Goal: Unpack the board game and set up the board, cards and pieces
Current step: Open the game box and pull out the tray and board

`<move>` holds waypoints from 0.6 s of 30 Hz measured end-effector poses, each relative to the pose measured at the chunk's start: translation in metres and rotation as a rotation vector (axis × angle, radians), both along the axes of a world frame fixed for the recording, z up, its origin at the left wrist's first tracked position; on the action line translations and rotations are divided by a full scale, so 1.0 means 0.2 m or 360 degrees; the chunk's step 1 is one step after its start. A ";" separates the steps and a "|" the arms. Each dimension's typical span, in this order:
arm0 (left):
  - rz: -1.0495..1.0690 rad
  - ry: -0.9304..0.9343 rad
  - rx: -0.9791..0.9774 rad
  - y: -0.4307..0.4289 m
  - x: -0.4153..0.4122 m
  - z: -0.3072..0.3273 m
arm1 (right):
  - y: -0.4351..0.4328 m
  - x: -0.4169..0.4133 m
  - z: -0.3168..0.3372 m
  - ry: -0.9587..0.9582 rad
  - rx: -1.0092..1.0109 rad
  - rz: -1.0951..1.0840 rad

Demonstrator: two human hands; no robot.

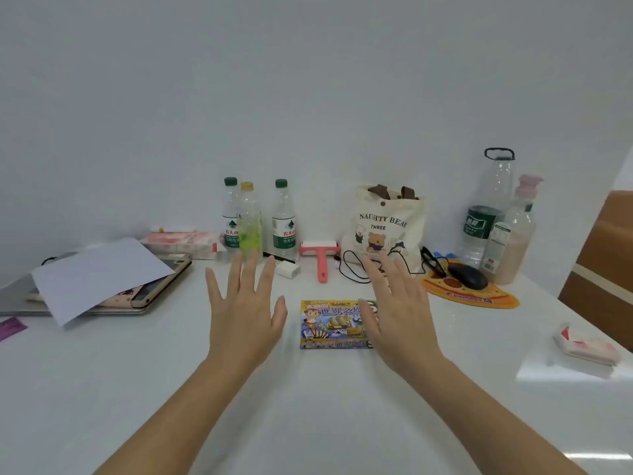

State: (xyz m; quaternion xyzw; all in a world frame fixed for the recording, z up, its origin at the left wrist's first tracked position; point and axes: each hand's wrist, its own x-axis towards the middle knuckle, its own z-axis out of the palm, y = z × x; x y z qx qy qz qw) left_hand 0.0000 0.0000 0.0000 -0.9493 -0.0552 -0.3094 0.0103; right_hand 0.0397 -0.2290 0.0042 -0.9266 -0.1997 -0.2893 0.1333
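A small, colourful board game box (pixel 330 324) lies flat and closed on the white table (pixel 308 406), near the middle. My left hand (pixel 244 313) hovers to the left of the box, fingers spread, holding nothing. My right hand (pixel 397 317) is raised over the box's right end and hides that edge; its fingers are spread too and it holds nothing. Neither hand grips the box.
Along the back wall stand three bottles (pixel 253 221), a pink roller (pixel 321 258), a white charger (pixel 288 269), a cloth bear bag (pixel 383 228), and large bottles (pixel 493 207). A mouse (pixel 467 275) rests on an orange pad. Left: paper over a laptop (pixel 99 279). Right: a tissue pack (pixel 585 344).
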 end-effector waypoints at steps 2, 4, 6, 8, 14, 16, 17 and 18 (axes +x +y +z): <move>0.0031 0.0075 -0.0038 -0.01 0.01 -0.08 | -0.01 0.00 -0.07 0.0100 0.0003 -0.0029; 0.0032 0.0158 -0.0007 -0.02 0.03 -0.19 | -0.03 0.02 -0.18 0.0230 -0.0007 -0.0043; -0.0002 0.0221 -0.0056 -0.05 0.05 -0.27 | -0.02 0.04 -0.25 0.0321 0.0019 -0.0025; -0.0038 0.0271 -0.0105 -0.07 0.06 -0.32 | -0.01 0.05 -0.29 0.0437 0.0011 -0.0012; -0.0183 0.0471 -0.0229 -0.10 0.07 -0.42 | 0.01 0.06 -0.39 0.0566 -0.0007 0.0007; -0.0295 0.0562 -0.0334 -0.10 0.08 -0.45 | 0.03 0.07 -0.41 0.0557 0.0011 0.0022; -0.0352 0.0607 -0.0358 -0.10 0.08 -0.46 | 0.03 0.07 -0.41 0.0526 0.0023 0.0030; -0.0399 0.0642 -0.0367 -0.10 0.08 -0.46 | 0.03 0.07 -0.42 0.0508 0.0010 0.0024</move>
